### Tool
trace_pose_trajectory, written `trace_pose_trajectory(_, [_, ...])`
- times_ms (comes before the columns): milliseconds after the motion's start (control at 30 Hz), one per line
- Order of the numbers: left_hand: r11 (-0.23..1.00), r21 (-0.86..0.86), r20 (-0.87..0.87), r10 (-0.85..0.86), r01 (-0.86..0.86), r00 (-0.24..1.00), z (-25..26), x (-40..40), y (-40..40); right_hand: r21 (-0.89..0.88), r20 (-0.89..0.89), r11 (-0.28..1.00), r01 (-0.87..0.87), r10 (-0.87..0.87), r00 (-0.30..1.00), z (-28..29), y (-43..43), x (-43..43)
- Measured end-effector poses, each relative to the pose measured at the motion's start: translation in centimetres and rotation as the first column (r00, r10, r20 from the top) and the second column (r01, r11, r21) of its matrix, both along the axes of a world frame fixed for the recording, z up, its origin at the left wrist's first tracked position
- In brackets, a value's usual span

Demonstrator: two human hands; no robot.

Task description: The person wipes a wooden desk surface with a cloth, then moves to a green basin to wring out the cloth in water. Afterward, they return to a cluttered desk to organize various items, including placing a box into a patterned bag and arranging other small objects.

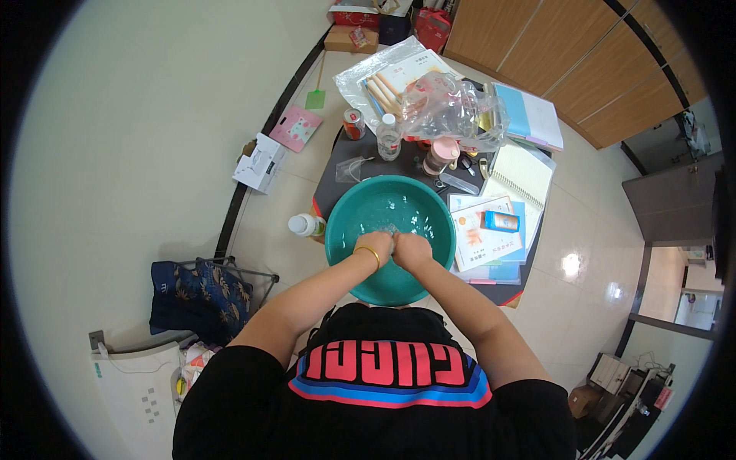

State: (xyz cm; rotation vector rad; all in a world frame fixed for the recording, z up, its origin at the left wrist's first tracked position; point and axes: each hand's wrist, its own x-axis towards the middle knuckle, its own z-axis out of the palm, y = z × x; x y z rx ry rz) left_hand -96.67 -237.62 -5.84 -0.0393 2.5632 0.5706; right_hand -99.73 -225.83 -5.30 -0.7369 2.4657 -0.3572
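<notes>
A round green plastic basin point(351, 198) with water in it stands in front of me, partly over the near edge of the table. My left hand point(374, 246), with a gold-coloured bangle at its wrist, is closed above the water. Pressed up against it, my right hand point(414, 250) is also curled into a fist. A small greyish item point(393, 244) shows between the two fists; most of it is hidden by the fingers, and I cannot tell what it is. Glints and ripples mark the water beyond my knuckles.
On the dark table point(333, 187) behind the basin are a clear bottle point(389, 141), a drink can point(353, 124) and a pink cup point(440, 156). Books point(483, 244) and a spiral notebook point(514, 172) lie right. A white bottle point(306, 225) stands left, near a folding chair point(201, 293).
</notes>
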Motion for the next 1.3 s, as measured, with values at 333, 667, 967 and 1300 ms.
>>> trace_pose_trajectory(333, [0.974,-0.056,-0.221,-0.227,0.221,0.948,-0.7,-0.3,-1.1,0.11,0.226,0.989,0.095,-0.118,0.967,-0.2,-0.7,-1.0])
trace_pose_trajectory(667, [0.912,-0.093,-0.309,-0.409,0.4,0.859,-0.5,-1.1,-2.2,-0.01,0.234,0.997,0.073,-0.069,0.97,-0.2,-0.8,-0.6])
trace_pose_trajectory(967, [0.924,0.014,-0.225,-0.369,0.382,0.902,8.6,-1.0,-2.7,-0.421,0.023,0.831,0.365,-0.392,0.92,5.0,-0.2,3.6])
trace_pose_trajectory(1300, [0.729,0.637,-0.205,-0.154,0.251,0.967,6.7,2.1,-1.5,-0.59,0.058,0.647,0.483,-0.563,0.825,3.4,3.5,8.4])
